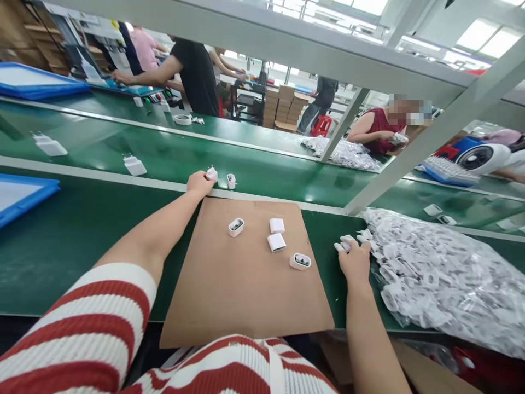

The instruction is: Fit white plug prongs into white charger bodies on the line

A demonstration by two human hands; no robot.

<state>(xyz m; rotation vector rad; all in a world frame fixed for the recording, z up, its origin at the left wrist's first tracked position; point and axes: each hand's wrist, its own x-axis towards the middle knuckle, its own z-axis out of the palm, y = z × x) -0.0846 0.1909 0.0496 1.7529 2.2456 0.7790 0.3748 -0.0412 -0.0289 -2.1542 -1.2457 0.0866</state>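
My left hand [199,183] reaches to the far rail and is closed around a white plug charger [211,174], its two pins pointing up. Just right of it, on the green belt, lies an open white charger housing [231,181]. My right hand [355,258] is beside a clear bag of small white plastic parts [438,279]. Its fingers look apart, with white-covered tips against loose pieces at the bag's edge. Between my hands, a cardboard sheet [241,295] bears several white housings, among them an open one [235,227] with a circuit board showing inside.
More plug chargers [134,165] lie on the belt to the left. A blue-rimmed tray [28,197] is at the left edge. A slanted white post [435,126] rises at the right. Across the belt, a person in black [197,76] and one in dark red [377,131] work.
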